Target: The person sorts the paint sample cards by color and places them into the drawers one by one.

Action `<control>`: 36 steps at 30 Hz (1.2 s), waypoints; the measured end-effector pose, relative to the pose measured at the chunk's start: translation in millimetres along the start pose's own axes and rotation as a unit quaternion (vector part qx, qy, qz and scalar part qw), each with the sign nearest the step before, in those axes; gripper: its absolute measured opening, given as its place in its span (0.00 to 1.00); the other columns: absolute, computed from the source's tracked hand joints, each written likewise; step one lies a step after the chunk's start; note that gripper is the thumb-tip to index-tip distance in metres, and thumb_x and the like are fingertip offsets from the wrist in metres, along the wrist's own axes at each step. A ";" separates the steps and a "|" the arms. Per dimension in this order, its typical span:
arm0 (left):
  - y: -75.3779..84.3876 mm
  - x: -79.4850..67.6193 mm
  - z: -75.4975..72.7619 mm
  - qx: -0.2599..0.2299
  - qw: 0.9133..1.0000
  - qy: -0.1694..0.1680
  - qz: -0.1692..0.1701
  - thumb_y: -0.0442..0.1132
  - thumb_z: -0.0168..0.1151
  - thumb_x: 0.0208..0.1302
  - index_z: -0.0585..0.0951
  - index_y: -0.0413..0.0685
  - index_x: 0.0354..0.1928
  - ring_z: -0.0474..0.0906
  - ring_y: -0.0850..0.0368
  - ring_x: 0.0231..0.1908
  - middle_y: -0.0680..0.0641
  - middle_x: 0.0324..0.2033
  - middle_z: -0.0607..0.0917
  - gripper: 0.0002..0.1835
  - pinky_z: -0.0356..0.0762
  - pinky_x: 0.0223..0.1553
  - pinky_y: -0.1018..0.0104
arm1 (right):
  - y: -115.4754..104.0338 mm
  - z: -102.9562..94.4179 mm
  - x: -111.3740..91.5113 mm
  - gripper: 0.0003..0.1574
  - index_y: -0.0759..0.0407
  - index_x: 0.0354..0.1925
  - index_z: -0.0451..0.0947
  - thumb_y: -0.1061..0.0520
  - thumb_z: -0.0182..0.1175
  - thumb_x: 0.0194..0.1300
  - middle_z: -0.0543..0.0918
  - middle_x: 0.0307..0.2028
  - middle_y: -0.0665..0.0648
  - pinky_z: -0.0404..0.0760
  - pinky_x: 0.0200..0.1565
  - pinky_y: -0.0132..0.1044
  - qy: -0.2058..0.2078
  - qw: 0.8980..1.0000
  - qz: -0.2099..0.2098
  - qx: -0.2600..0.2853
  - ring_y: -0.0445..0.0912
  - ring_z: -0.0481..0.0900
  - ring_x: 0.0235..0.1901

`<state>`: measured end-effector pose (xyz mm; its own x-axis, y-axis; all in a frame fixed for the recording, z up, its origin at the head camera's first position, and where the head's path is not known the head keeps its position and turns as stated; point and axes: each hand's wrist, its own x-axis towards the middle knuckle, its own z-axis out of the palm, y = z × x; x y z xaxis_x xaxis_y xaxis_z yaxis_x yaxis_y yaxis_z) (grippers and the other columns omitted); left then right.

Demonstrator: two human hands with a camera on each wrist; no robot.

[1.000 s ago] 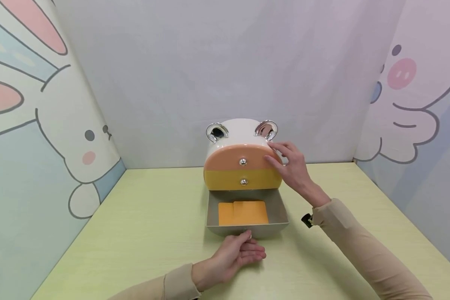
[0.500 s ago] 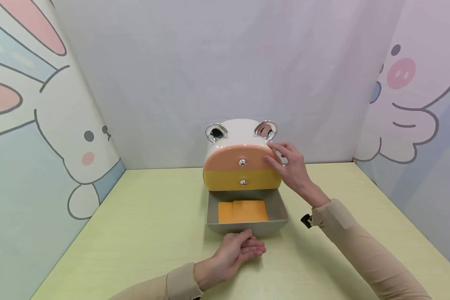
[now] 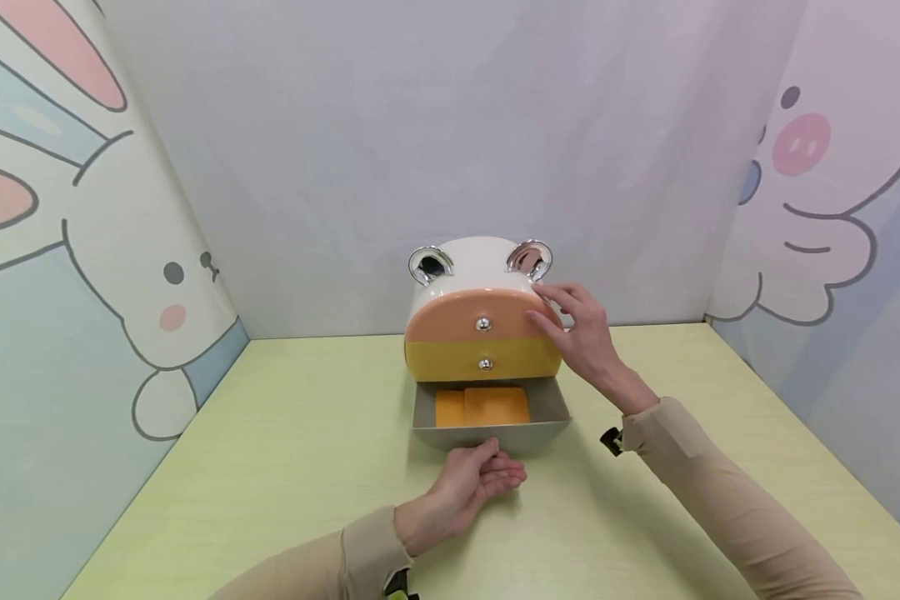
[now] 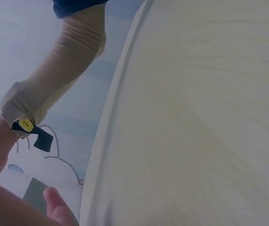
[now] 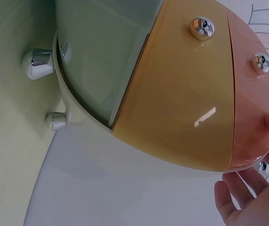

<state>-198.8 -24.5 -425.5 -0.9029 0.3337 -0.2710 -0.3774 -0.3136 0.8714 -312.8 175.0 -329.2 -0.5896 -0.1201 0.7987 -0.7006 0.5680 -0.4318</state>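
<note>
A small rounded white drawer box stands on the table, its upper drawers salmon and yellow. Below them, the grey bottom drawer is pulled partway out, with flat orange pieces lying inside. At the drawer's front, my left hand touches it with the thumb, the other fingers extended loosely below; its knob is hidden. My right hand rests on the box's upper right edge, thumb against the salmon front and fingers along the white side, also seen in the right wrist view.
Two silver ear-shaped rings sit on top of the box. Silver feet support it on the pale yellow-green table. Cartoon-printed panels stand left and right, and a plain pale curtain hangs behind.
The grey drawer has slid partway into the box, with my left hand moving forward against its front. My right hand has stayed at the box's edge.
</note>
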 end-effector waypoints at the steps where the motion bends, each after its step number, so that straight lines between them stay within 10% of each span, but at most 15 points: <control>1: 0.6 1.2 -0.3 -0.002 1.000 -0.002 0.002 0.42 0.47 0.75 0.70 0.22 0.50 0.86 0.53 0.39 0.37 0.39 0.86 0.22 0.83 0.50 0.60 | -0.5 -0.2 0.0 0.27 0.58 0.55 0.80 0.61 0.70 0.55 0.80 0.45 0.62 0.72 0.41 0.43 0.000 1.000 0.000 0.002 0.57 0.76 0.44; 25: 14.3 47.3 -1.6 0.000 0.999 0.039 0.031 0.39 0.44 0.76 0.73 0.25 0.43 0.86 0.54 0.36 0.38 0.36 0.87 0.18 0.82 0.52 0.57 | -1.2 -1.6 -0.8 0.26 0.58 0.54 0.81 0.61 0.70 0.55 0.81 0.44 0.62 0.68 0.39 0.31 0.003 1.000 -0.002 0.004 0.56 0.76 0.43; 36: 20.6 68.2 -5.0 -0.008 0.998 0.049 0.040 0.39 0.42 0.76 0.71 0.23 0.47 0.85 0.55 0.34 0.41 0.31 0.85 0.19 0.83 0.50 0.59 | -3.0 -1.8 -0.5 0.26 0.58 0.54 0.81 0.60 0.70 0.56 0.81 0.44 0.63 0.73 0.41 0.41 0.001 1.000 0.004 0.004 0.56 0.77 0.45</control>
<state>-269.1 -12.6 -428.1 -0.9456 0.2191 -0.2405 -0.3063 -0.3504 0.8851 -309.6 174.8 -327.6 -0.5946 -0.1142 0.7958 -0.6987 0.5631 -0.4413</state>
